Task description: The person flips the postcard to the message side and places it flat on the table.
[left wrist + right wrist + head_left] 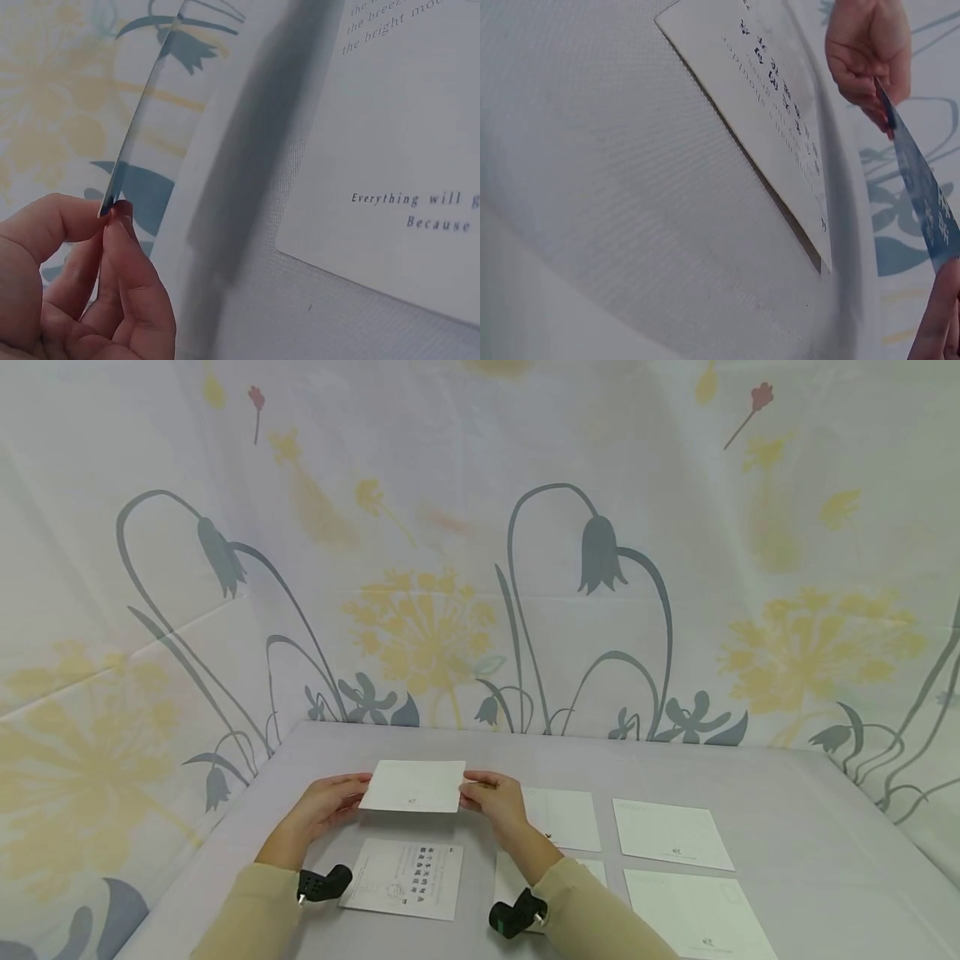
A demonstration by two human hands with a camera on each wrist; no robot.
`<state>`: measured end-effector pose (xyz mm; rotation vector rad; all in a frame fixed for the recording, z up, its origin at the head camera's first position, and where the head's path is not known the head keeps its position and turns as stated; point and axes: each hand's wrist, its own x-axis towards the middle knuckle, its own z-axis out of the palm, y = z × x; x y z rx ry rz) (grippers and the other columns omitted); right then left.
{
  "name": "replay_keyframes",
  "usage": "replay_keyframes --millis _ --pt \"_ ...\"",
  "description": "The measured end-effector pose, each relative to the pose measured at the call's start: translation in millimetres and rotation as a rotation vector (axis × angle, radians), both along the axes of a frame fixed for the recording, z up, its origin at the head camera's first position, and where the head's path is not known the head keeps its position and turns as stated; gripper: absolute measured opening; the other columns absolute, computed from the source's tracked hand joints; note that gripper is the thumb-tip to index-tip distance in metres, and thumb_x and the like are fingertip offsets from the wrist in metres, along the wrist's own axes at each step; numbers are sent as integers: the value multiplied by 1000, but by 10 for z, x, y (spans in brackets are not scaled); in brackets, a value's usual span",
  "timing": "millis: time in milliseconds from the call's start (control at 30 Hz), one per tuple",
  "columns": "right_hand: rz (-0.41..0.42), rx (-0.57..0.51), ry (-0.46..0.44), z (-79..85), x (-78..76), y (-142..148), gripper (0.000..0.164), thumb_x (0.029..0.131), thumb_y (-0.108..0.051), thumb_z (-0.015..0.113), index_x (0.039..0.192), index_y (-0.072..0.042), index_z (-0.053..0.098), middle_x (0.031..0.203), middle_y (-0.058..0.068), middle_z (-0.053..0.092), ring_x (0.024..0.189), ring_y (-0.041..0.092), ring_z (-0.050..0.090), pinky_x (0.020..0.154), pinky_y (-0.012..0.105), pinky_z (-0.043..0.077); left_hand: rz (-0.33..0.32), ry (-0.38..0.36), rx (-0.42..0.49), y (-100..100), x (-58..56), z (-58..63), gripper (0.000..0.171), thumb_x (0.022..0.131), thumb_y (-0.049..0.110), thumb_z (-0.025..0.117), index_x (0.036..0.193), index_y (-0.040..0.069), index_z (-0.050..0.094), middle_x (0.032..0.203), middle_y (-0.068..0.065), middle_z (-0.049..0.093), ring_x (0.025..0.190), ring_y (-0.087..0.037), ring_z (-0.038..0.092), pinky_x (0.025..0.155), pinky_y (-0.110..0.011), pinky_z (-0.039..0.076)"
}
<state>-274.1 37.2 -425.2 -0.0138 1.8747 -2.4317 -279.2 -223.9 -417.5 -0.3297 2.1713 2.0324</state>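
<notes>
A white postcard is held off the table by both hands, its near-blank face up in the head view. My left hand pinches its left edge between thumb and fingers; the left wrist view shows that card nearly edge-on. At the opposite edge, my right hand grips the card. Its underside is dark blue with pale characters in the right wrist view. Nearer me lies another postcard, printed with dark Chinese characters and, in the left wrist view, English lines.
To the right lie a postcard at the back, one partly covered by my right forearm, and two more, a far one and a near one. Patterned cloth hangs behind the pale table.
</notes>
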Motion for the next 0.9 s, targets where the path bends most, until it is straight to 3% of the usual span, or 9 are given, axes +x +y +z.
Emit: replay_keyframes --millis 400,900 --pt "-33 112 -41 -21 1 -9 32 81 7 65 112 11 59 80 8 61 65 12 62 62 25 55 -10 9 -112 30 26 -1 42 86 4 62 126 -7 52 105 -6 65 78 -11 58 68 -23 51" --pt "-4 201 -63 -66 40 -48 38 78 12 63 116 12 56 82 12 59 58 10 58 59 24 54 -52 39 -206 42 52 -47 47 81 -1 65 126 -8 52 118 -16 60 78 -9 59 67 -24 51"
